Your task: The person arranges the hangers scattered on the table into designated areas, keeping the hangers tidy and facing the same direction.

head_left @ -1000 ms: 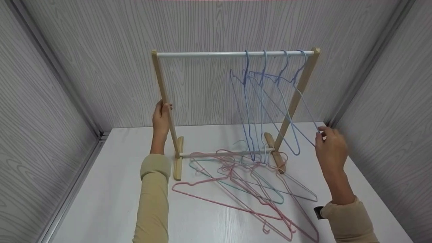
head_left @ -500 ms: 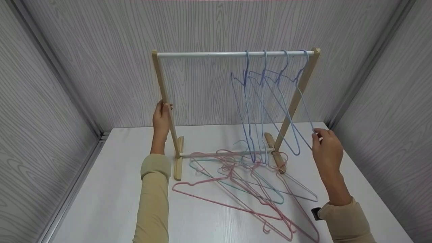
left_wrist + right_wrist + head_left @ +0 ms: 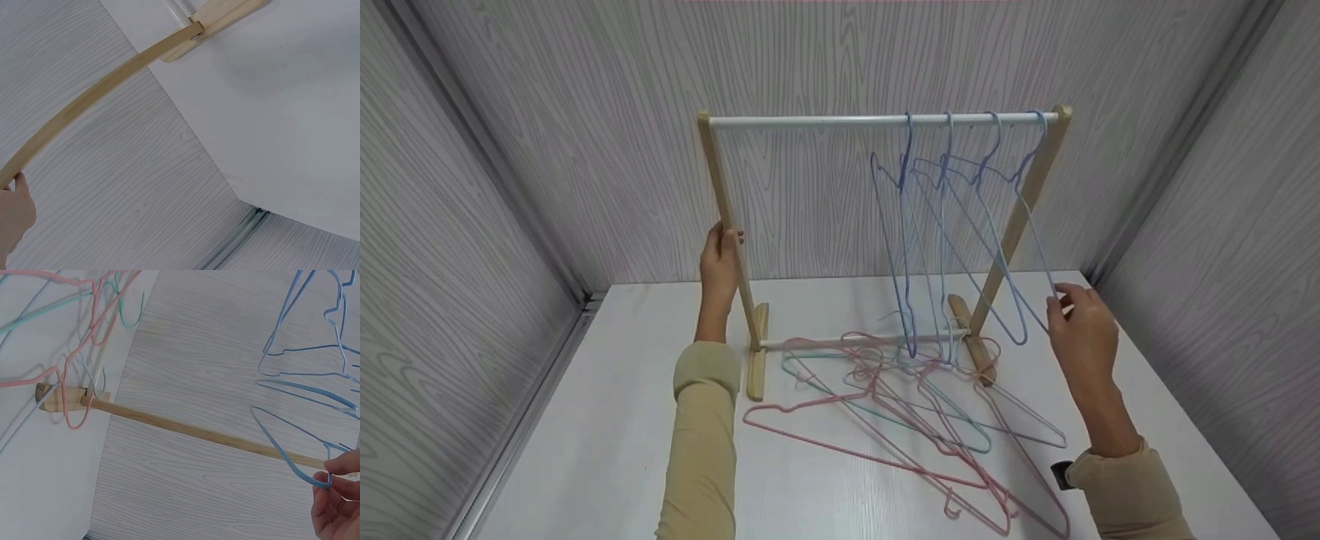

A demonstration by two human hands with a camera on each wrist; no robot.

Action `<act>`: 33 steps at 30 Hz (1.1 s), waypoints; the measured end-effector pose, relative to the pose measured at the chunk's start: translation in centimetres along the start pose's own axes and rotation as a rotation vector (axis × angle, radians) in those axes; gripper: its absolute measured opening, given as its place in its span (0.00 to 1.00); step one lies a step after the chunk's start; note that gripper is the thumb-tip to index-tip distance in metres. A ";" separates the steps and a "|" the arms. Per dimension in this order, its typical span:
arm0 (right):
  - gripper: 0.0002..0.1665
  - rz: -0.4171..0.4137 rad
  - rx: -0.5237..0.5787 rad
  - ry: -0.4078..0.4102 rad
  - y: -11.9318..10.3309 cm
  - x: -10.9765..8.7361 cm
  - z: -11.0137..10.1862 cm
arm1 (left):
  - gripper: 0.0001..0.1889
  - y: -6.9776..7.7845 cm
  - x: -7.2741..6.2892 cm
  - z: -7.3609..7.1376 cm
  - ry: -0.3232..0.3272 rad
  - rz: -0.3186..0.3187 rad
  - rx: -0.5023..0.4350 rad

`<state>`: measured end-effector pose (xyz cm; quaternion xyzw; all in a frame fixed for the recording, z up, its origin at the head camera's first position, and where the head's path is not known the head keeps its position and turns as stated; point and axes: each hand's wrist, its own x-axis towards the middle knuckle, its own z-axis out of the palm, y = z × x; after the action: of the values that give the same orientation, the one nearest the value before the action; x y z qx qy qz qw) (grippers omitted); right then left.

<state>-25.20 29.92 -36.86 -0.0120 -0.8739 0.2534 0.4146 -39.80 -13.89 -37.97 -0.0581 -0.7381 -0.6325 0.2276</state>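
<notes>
A small clothes rack with wooden posts and a white top rail (image 3: 810, 121) stands on the table. My left hand (image 3: 720, 259) grips its left wooden post (image 3: 715, 172) around mid-height; the left wrist view shows the thumb against this post (image 3: 84, 107). Several blue hangers hang toward the right end of the rail. The rightmost blue hanger (image 3: 1039, 232) has its hook over the rail beside the right post (image 3: 1039, 180). My right hand (image 3: 1084, 330) pinches the near corner of that hanger between thumb and fingers, and the right wrist view shows the same pinch on the blue hanger (image 3: 287, 458).
Beneath and in front of the rack, pink hangers (image 3: 840, 453), a teal hanger (image 3: 986, 442) and a grey-blue hanger (image 3: 1054, 435) lie tangled on the white table (image 3: 607, 420). The rack's lower bar (image 3: 771, 345) is partly behind them. Wood-grain panels (image 3: 810, 60) enclose the table.
My right hand has moved slightly left with the hanger's corner, and its hook has slid a little right toward the post. The leftmost blue hanger has swung slightly. My left hand has stayed put.
</notes>
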 end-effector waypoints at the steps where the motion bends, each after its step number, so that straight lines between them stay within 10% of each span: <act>1: 0.10 0.002 0.000 -0.001 0.0 0.0 0.0 | 0.23 0.0 0.0 0.0 0.001 0.000 -0.002; 18: 0.19 -0.055 0.108 0.159 -3.1 -1.0 -1.4 | 0.23 0.0 0.0 0.0 -0.005 0.004 -0.010; 28: 0.13 -0.584 0.516 0.287 -8.7 -5.2 -0.5 | 0.22 -0.2 0.1 0.0 0.005 0.024 -0.014; 33: 0.11 -0.821 0.598 0.048 -8.4 -8.5 1.9 | 0.22 -0.1 0.1 0.1 0.008 0.015 -0.008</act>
<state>-19.42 19.82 -40.13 0.4458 -0.6859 0.3085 0.4854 -39.96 -13.85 -38.01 -0.0624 -0.7342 -0.6339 0.2350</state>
